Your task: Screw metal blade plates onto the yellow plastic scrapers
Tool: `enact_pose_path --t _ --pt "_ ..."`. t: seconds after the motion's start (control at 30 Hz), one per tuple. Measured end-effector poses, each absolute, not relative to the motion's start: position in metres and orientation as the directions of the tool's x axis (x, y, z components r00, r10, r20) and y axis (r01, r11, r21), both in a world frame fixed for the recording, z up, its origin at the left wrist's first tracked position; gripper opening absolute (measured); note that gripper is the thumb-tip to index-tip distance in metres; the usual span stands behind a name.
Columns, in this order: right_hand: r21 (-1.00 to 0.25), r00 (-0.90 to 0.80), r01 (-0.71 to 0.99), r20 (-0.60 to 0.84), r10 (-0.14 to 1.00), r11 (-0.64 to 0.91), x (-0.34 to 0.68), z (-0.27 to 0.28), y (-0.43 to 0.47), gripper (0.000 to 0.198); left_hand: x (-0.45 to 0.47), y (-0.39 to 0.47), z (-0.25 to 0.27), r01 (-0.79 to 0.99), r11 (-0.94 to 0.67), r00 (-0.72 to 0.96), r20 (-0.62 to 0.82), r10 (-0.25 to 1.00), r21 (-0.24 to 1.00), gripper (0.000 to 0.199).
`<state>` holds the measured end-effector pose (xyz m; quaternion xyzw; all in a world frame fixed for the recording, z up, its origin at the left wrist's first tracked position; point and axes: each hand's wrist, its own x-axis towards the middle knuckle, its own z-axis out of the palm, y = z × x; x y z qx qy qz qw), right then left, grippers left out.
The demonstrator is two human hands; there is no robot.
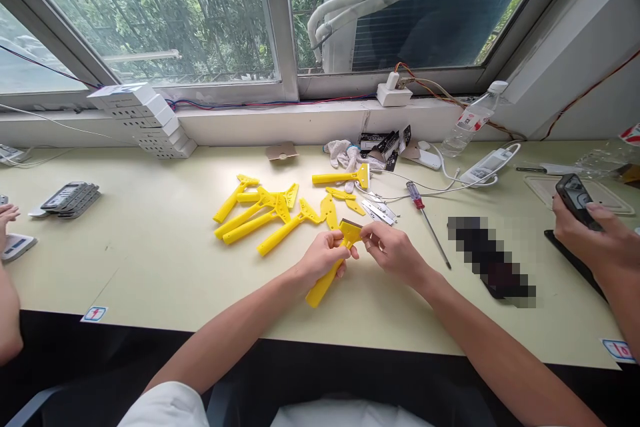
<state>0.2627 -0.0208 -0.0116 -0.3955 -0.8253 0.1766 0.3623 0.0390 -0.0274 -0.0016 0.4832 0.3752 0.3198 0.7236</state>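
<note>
A white sleeve point(165, 407), cut off by the bottom edge, covers part of the left arm. Over the pale yellow-green desk point(175, 267), the left hand's point(325, 257) fingers wrap around a long-handled yellow plastic scraper point(324, 285), hiding its neck. The right hand's point(395, 253) fingers pinch a corner of the scraper's dark-edged head; whether they grip blade or plastic is hard to make out. To the right, a pixelated dark object point(493, 260) cannot be identified. Beyond the left hand, yellow plastic scraper handles point(253, 221) overlap, partly hiding one another. At the right edge, another person's hand point(590, 230), its arm cut off, holds a black handheld device point(575, 200). Farther back lie thin silvery strips point(380, 212) and a crumpled whitish glove point(343, 153), partly covered by dark printed packaging point(383, 145).
</note>
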Motion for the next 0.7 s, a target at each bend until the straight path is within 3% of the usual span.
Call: enact_pose_path --t 0.23,0.7 --pt "-0.640 -0.393 0.543 0.379 0.838 0.544 0.2646 -0.0164 -0.0217 0.012 0.0392 -0.0273 -0.0012 -0.072 0.325 0.522 -0.242 0.818 0.943 0.034" --pt "-0.621 -0.401 0.559 0.378 0.834 0.550 0.2625 -0.0131 -0.0222 0.012 0.0391 -0.0283 0.0003 -0.055 0.336 0.502 -0.265 0.823 0.940 0.029"
